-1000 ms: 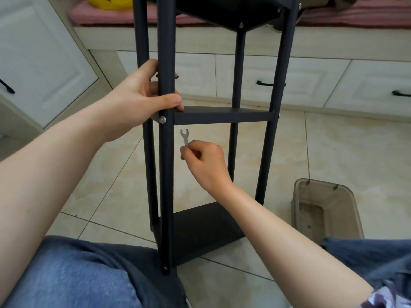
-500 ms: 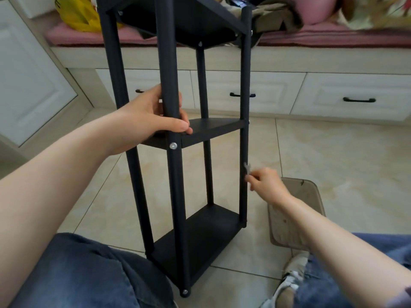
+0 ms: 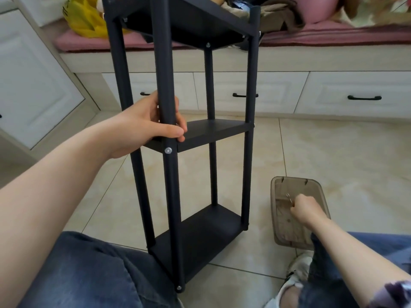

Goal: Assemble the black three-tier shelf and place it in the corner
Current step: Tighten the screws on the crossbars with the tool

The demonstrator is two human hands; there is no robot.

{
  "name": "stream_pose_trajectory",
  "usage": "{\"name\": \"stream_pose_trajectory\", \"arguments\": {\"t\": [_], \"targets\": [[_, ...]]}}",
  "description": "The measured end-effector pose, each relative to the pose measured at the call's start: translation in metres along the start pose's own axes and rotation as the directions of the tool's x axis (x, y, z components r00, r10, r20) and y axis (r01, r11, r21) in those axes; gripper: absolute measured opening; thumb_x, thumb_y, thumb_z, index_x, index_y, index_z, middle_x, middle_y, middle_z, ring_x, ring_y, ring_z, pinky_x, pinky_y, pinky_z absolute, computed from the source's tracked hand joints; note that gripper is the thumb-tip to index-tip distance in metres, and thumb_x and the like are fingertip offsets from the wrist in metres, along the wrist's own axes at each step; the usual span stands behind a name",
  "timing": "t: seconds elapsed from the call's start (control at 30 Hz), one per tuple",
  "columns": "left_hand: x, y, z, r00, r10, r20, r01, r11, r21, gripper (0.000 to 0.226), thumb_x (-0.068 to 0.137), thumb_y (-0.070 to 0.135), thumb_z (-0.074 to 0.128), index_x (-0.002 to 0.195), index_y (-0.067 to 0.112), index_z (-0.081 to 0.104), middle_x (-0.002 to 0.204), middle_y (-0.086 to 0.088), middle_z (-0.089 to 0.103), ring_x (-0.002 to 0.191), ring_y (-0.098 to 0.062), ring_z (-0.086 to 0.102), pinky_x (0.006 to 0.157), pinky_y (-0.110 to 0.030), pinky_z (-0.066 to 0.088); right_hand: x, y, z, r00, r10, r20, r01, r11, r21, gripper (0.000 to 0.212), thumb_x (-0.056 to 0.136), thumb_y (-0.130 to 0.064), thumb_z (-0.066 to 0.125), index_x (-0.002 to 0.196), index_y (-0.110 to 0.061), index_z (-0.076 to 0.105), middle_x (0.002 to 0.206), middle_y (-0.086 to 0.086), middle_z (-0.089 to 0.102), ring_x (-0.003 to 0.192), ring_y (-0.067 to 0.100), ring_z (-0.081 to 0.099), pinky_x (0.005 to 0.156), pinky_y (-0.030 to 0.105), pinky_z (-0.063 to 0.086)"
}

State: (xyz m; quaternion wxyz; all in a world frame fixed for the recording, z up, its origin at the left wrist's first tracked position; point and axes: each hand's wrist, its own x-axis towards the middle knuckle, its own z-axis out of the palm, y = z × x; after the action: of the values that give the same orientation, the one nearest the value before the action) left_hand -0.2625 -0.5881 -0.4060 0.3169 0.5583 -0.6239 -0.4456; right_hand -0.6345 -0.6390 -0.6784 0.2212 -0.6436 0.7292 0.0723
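The black three-tier shelf stands upright on the tiled floor between my knees, with all three boards fixed to four black posts. My left hand grips the nearest post just above the middle board, thumb wrapped round the front. My right hand is low on the right, over the smoky plastic box, pinching a small silver wrench whose end sticks up from my fingers.
White drawers with black handles run along the back under a bench with a pink cushion and a yellow bag. A white cabinet door stands at the left. My jeans-clad legs and a shoe flank the shelf.
My right hand has carried the wrench away from the shelf, down and right, to above the plastic box. The left hand keeps its hold on the post; the view has pulled back.
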Motion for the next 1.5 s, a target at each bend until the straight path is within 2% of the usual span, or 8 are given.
{"name": "stream_pose_trajectory", "arguments": {"t": [0.33,0.53,0.73,0.93,1.1,1.2,1.33,1.5], "targets": [[0.004,0.002,0.004,1.0,0.017,0.025,-0.018,0.999,0.044,0.034,0.091,0.0,0.067,0.105,0.021,0.045,0.091,-0.001,0.073,0.086,-0.021,0.073,0.064,-0.027,0.059,-0.001,-0.005,-0.006,0.999,0.001,-0.042,-0.002,0.999,-0.036,0.021,0.096,-0.015,0.046,0.077,-0.012,0.054,0.082,0.008,0.06,0.075,0.03,0.06,0.058,0.03,0.042],[0.003,0.002,0.004,0.999,0.04,0.029,-0.041,0.998,0.047,0.029,0.092,0.004,0.069,0.103,0.015,0.045,0.084,-0.002,0.071,0.084,-0.023,0.073,0.069,-0.036,0.061,0.003,-0.068,-0.064,0.936,-0.073,-0.345,0.247,0.833,0.494,0.032,0.101,-0.022,0.046,0.114,-0.004,0.068,0.109,0.017,0.069,0.098,0.033,0.061,0.079,0.033,0.042],[-0.003,0.005,0.005,0.997,0.024,0.077,-0.027,0.999,0.047,0.036,0.081,0.019,0.071,0.105,0.015,0.044,0.084,-0.002,0.071,0.086,-0.022,0.072,0.071,-0.031,0.058,-0.001,-0.124,-0.141,0.942,-0.136,-0.308,0.323,0.625,0.71,0.046,0.102,-0.041,0.043,0.139,-0.013,0.046,0.13,0.008,0.059,0.117,0.029,0.058,0.102,0.051,0.047],[-0.012,0.003,0.003,0.996,0.078,0.041,-0.077,0.996,-0.043,0.021,0.084,0.035,0.072,0.093,0.02,0.059,0.082,-0.006,0.07,0.081,-0.026,0.072,0.081,-0.03,0.058,0.002,-0.132,-0.168,0.951,-0.155,-0.269,0.309,0.567,0.764,0.033,0.099,-0.023,0.058,0.128,-0.013,0.046,0.113,0.011,0.062,0.095,0.023,0.064,0.089,0.042,0.055],[-0.013,0.004,0.002,0.972,0.208,-0.111,-0.223,0.964,-0.146,0.036,0.084,0.008,0.067,0.113,0.022,0.052,0.09,0.002,0.066,0.074,-0.021,0.067,0.084,-0.035,0.059,-0.001,-0.139,-0.194,0.964,-0.118,-0.24,0.267,0.375,0.888,0.041,0.094,-0.01,0.063,0.13,-0.019,0.045,0.11,0.009,0.066,0.09,0.02,0.07,0.062,0.031,0.054],[-0.013,0.003,-0.002,0.971,0.189,-0.146,-0.212,0.964,-0.162,0.04,0.081,0.007,0.067,0.114,0.024,0.052,0.095,0.004,0.064,0.074,-0.017,0.064,0.082,-0.031,0.058,-0.004,-0.142,-0.217,0.962,-0.137,-0.234,0.269,0.363,0.892,0.026,0.095,-0.008,0.062,0.114,-0.021,0.051,0.111,0.007,0.067,0.09,0.019,0.069,0.066,0.035,0.054],[-0.011,-0.001,-0.015,0.969,0.149,-0.195,-0.184,0.967,-0.178,0.043,0.079,0.005,0.067,0.114,0.026,0.055,0.095,0.004,0.063,0.076,-0.015,0.063,0.076,-0.025,0.056,-0.011,-0.138,-0.227,0.951,-0.198,-0.239,0.3,0.394,0.869,0.029,0.095,-0.007,0.062,0.12,-0.017,0.052,0.115,0.007,0.064,0.097,0.022,0.068,0.085,0.048,0.058],[-0.001,-0.019,-0.022,0.954,0.115,-0.278,-0.149,0.984,-0.102,0.046,0.089,-0.017,0.059,0.114,0.021,0.053,0.091,0.001,0.063,0.083,-0.017,0.06,0.081,-0.031,0.052,-0.018,-0.138,-0.233,0.916,-0.221,-0.334,0.396,0.381,0.836,0.029,0.096,-0.008,0.061,0.118,-0.022,0.049,0.111,0.006,0.063,0.096,0.02,0.068,0.075,0.04,0.057]]}}
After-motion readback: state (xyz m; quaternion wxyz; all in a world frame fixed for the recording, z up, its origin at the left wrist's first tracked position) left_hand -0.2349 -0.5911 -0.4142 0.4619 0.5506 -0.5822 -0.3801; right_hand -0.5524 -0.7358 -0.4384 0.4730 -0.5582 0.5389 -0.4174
